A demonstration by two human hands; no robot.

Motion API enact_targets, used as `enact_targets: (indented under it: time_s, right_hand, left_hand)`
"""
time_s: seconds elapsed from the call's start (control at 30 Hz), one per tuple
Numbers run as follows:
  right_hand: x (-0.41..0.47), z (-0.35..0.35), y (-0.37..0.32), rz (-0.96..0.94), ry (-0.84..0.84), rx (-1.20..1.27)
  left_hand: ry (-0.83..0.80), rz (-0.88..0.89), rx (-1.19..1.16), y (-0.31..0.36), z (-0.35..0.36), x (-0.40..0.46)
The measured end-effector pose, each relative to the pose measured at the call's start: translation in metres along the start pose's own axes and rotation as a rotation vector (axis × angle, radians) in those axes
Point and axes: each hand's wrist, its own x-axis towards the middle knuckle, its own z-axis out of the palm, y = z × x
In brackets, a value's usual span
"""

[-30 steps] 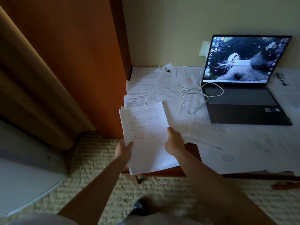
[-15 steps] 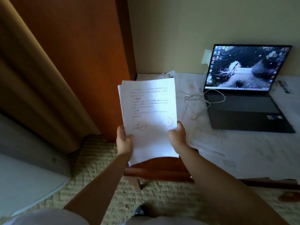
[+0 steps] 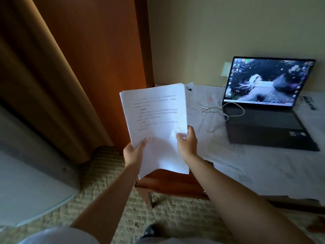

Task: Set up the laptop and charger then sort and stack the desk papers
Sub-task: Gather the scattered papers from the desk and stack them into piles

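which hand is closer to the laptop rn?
Right. The right hand grips the paper stack's right edge, on the side facing the laptop. The left hand holds the stack's lower left edge, farther from it.

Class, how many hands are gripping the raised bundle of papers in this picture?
2. The left hand grips the bundle of papers at its lower left edge; the right hand pinches its lower right edge.
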Motion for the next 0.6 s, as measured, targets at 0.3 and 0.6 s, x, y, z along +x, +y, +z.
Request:
enact_targets:
  time_s: [0.3, 0.6]
  right_hand:
    - [0.008, 0.03, 0.025, 0.197, -0.15, -0.134]
    - [0.001, 0.072, 0.061, -0.295, -0.565, -1.18]
  left_hand:
    - [0.162, -0.086, 0.156, -0.033, -0.049, 0.016]
    - [0.345, -0.15, 0.114, -0.058, -0.091, 0.055]
